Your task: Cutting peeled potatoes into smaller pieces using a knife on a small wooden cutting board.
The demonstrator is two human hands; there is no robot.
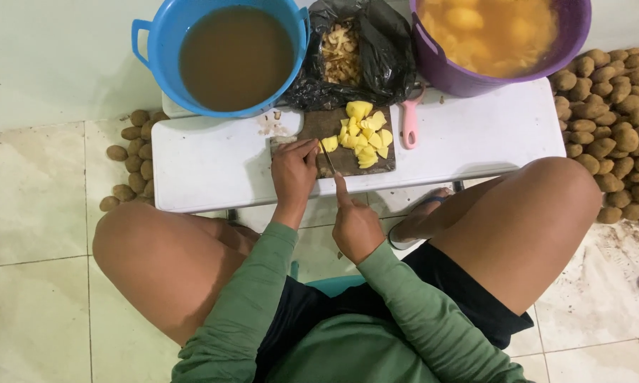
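Both hands work over a dark wooden cutting board [333, 126] on a low white table [213, 159]. Left hand [293, 172] presses a yellow potato piece [328, 144] with curled fingers at the board's near edge. Right hand [355, 225] grips a knife [328, 157], forefinger stretched along it, blade beside that piece. Cut potato chunks [365, 131] lie piled on the board's far right, 1 pink peeler [409, 120] just beside it.

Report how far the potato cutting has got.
Done: a pile of cut potato pieces lies on the cutting board. In hand: the right hand holds a knife over a piece steadied by the left hand. Left: unpeeled potatoes heaped on the floor.
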